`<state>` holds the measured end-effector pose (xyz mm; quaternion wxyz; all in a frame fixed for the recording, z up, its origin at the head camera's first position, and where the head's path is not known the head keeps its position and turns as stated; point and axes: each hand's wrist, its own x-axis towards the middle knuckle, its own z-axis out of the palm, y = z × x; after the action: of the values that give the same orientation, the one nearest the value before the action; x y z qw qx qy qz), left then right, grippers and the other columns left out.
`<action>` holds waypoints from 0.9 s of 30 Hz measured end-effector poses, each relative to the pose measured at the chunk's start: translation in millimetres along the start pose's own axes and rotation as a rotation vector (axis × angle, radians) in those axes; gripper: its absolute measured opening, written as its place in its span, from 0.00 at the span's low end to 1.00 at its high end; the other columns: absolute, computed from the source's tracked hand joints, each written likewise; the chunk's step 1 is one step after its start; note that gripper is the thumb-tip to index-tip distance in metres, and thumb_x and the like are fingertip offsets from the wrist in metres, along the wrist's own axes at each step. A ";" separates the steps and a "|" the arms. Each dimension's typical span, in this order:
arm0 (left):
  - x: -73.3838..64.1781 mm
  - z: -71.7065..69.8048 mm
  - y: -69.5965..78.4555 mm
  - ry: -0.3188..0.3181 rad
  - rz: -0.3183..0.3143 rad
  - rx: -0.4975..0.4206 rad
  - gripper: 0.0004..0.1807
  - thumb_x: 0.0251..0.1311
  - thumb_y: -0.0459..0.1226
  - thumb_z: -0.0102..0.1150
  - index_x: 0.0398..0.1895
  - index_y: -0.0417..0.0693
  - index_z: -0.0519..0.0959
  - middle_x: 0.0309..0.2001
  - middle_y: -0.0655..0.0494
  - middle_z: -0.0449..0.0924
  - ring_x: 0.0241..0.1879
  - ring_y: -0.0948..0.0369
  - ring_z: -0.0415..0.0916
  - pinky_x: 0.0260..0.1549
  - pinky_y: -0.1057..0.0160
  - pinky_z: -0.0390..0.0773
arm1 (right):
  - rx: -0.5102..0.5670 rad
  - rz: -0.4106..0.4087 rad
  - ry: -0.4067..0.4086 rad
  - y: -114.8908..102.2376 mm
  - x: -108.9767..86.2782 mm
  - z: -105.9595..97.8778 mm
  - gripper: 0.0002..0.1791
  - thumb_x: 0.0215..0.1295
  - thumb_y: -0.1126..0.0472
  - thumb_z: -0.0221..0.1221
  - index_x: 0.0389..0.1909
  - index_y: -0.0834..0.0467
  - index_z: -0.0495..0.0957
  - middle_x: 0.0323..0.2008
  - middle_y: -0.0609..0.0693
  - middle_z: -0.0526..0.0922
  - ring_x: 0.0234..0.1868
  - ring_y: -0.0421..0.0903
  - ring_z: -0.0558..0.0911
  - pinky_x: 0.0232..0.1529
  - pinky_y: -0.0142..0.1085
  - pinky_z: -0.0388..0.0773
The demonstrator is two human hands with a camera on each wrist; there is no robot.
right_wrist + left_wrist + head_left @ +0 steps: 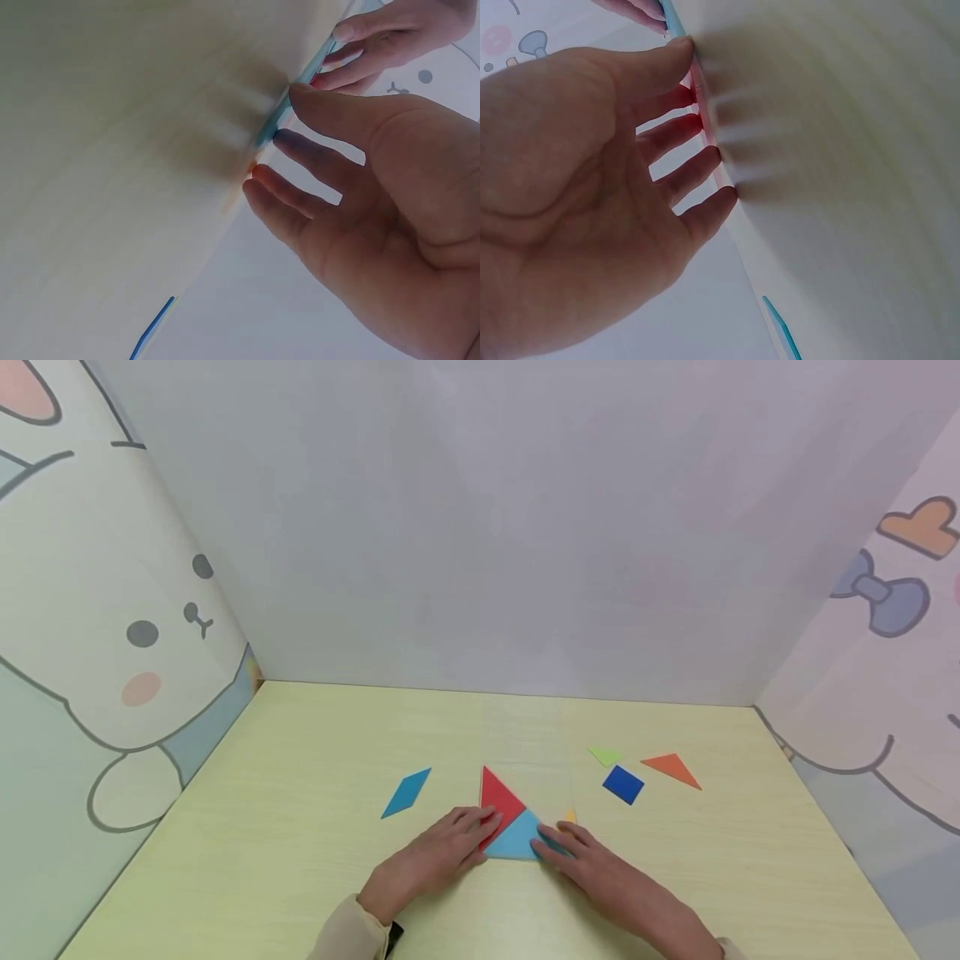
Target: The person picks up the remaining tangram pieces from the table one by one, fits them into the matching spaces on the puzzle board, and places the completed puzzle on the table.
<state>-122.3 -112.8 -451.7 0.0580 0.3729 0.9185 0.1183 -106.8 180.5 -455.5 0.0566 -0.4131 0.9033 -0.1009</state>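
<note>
A large red triangle (498, 797) and a large light blue triangle (513, 841) lie edge to edge on the table, forming one bigger triangle. My left hand (437, 854) rests its fingertips on the red piece, the thumb at the lower left corner; in the left wrist view the fingers are spread and lightly bent. On the right side, my right hand (603, 875) touches the light blue triangle with thumb and forefinger. Its other fingertips reach a small yellow-orange piece (571, 816), mostly hidden beneath them. Neither hand grips anything.
A teal parallelogram (407, 792) lies to the left. Toward the back right are a light green triangle (606, 756), a dark blue square (623, 785) and an orange triangle (674, 769). A grey wall (480, 543) bounds the table's back, with cartoon-printed panels (97, 610) at both sides.
</note>
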 end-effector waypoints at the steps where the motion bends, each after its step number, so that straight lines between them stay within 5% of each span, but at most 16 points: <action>1: 0.3 -0.1 -0.1 0.000 -0.001 0.000 0.32 0.73 0.40 0.60 0.76 0.41 0.66 0.71 0.50 0.67 0.69 0.52 0.65 0.67 0.59 0.71 | -0.007 -0.009 0.008 0.9 0.6 0.0 0.33 0.71 0.71 0.60 0.75 0.55 0.68 0.73 0.56 0.69 0.70 0.60 0.68 0.57 0.44 0.82; 10: 1.0 -0.1 -1.2 -0.009 -0.004 -0.024 0.32 0.73 0.40 0.59 0.77 0.41 0.66 0.71 0.50 0.66 0.69 0.52 0.65 0.66 0.59 0.71 | -0.020 -0.065 0.105 11.7 4.9 -0.8 0.29 0.68 0.65 0.66 0.69 0.53 0.75 0.67 0.54 0.75 0.67 0.59 0.73 0.57 0.49 0.81; 27: 3.9 0.0 -2.5 -0.028 -0.032 -0.047 0.32 0.74 0.42 0.59 0.78 0.44 0.65 0.72 0.51 0.66 0.69 0.53 0.64 0.66 0.60 0.72 | 0.116 -0.008 0.001 25.2 4.9 -9.9 0.29 0.75 0.67 0.57 0.73 0.45 0.72 0.66 0.53 0.72 0.66 0.53 0.70 0.58 0.43 0.81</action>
<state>-126.8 -111.8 -452.4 0.0818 0.3584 0.9203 0.1339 -130.4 194.2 -451.8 0.0793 -0.4127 0.8944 -0.1534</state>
